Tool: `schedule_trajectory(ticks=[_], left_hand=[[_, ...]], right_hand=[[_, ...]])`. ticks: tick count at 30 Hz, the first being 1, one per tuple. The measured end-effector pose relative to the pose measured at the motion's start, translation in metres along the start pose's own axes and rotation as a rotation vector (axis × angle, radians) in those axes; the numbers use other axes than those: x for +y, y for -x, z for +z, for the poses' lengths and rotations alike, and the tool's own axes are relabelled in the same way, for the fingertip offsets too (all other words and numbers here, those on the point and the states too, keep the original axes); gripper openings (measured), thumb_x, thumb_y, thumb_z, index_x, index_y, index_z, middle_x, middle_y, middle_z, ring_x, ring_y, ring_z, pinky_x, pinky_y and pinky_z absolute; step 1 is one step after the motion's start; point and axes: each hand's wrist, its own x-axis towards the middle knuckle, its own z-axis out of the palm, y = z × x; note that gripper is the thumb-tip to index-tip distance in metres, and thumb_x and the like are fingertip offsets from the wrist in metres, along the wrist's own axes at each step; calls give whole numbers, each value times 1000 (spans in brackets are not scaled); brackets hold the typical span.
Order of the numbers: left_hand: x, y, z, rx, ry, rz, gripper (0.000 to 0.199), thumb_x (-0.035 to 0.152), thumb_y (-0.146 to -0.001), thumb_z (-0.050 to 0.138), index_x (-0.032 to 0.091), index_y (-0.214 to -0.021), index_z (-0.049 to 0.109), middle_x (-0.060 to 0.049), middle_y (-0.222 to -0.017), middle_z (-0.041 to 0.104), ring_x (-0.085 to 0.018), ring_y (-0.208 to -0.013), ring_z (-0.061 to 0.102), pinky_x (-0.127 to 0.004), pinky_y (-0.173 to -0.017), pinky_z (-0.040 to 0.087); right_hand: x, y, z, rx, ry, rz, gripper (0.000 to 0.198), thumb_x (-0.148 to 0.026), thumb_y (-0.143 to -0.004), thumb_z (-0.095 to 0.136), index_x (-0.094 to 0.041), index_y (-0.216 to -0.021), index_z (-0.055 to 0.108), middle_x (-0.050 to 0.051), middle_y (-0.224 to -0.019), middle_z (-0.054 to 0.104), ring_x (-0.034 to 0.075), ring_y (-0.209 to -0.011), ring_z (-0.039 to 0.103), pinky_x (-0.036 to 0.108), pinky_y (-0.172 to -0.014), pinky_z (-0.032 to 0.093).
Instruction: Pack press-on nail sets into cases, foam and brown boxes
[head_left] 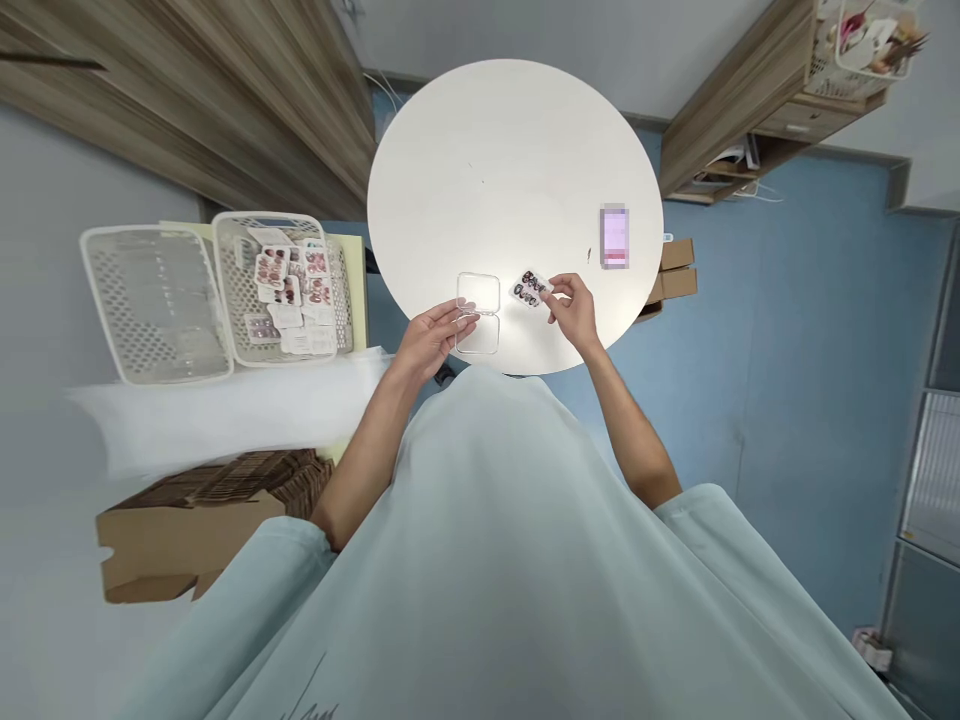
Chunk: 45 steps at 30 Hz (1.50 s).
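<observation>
My left hand [433,338] grips a clear hinged plastic case [478,334] by its left side, near the hinge. The case is spread open, its two halves lying one above the other in view, and nothing shows inside. In my right hand [574,312] a small white card [531,289] is pinched at its right edge. Rows of dark, glossy oval pieces, which look like press-on nails, sit on that card. The card is just right of the case, apart from it. Both hands are over the near part of the round white table [517,130].
A phone with a blurred screen [614,237] lies at the table's right. On the left stand a white basket of nail cards [289,290] and another white basket [157,310]. Flattened cardboard boxes [195,530] lie below them. A wooden cabinet [742,100] is at upper right.
</observation>
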Motion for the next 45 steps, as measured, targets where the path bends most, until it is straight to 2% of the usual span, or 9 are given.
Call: schedule_trajectory(ticks=[3, 8, 15, 23, 30, 35, 40, 43, 45], left_hand=[[-4, -4, 11, -4, 20, 1, 36, 14, -85, 93, 16, -119, 80, -15, -138, 80, -27, -132, 77, -48, -129, 53], [-8, -10, 22, -2, 48, 11, 35, 17, -89, 92, 15, -122, 80, -15, -131, 83, -28, -132, 77, -47, -122, 59], [-9, -10, 26, -27, 44, 40, 34, 22, -95, 87, 15, -128, 81, -16, -139, 81, -26, -125, 79, -36, -103, 67], [-7, -8, 31, -49, 43, 89, 32, 28, -98, 83, 18, -129, 80, -15, -144, 79, -29, -139, 73, -42, -116, 61], [-2, -5, 34, -49, 40, 126, 32, 28, -97, 84, 18, -128, 80, -15, -143, 80, -30, -145, 69, -44, -125, 55], [0, -5, 32, -55, 42, 149, 34, 31, -96, 86, 19, -128, 81, -14, -145, 79, -30, -147, 68, -43, -126, 54], [2, -3, 26, -63, 46, 140, 36, 32, -96, 86, 20, -129, 81, -12, -145, 79, -30, -148, 67, -43, -126, 55], [3, 2, 24, -62, 51, 125, 37, 31, -96, 86, 19, -130, 81, -12, -144, 80, -29, -147, 68, -43, -126, 55], [3, 6, 23, -60, 59, 113, 37, 31, -95, 86, 19, -130, 81, -13, -143, 80, -29, -146, 69, -43, -125, 55]], right_hand=[[-22, 7, 0, -50, -34, -51, 57, -77, -92, 80, -29, -114, 60, 3, -114, 70, 9, -61, 58, 25, -56, 55], [-50, 27, 17, -197, -19, -85, 47, -69, -98, 76, -28, -116, 62, 2, -113, 73, 9, -58, 57, 27, -58, 54], [-50, 39, 30, -273, 175, -107, 29, -50, -104, 68, -26, -120, 65, 2, -113, 77, 12, -61, 59, 30, -71, 52], [-46, 42, 36, -251, 376, -223, 25, -43, -111, 62, -24, -127, 67, 7, -126, 73, 15, -72, 62, 33, -80, 54], [-50, 42, 38, -254, 549, -296, 30, -46, -118, 51, -27, -136, 66, 9, -133, 63, 16, -81, 64, 29, -70, 53], [-51, 44, 44, -241, 668, -315, 31, -44, -119, 52, -27, -138, 70, 9, -132, 65, 16, -82, 65, 28, -66, 51], [-55, 36, 45, -134, 554, -285, 36, -52, -115, 62, -25, -131, 78, 9, -124, 71, 16, -81, 65, 31, -75, 55], [-58, 17, 41, -12, 381, -177, 48, -65, -110, 63, -24, -126, 80, 10, -119, 73, 19, -84, 66, 35, -83, 58], [-58, 3, 42, 7, 265, -86, 58, -75, -105, 64, -22, -123, 82, 11, -116, 76, 21, -88, 67, 36, -84, 59]])
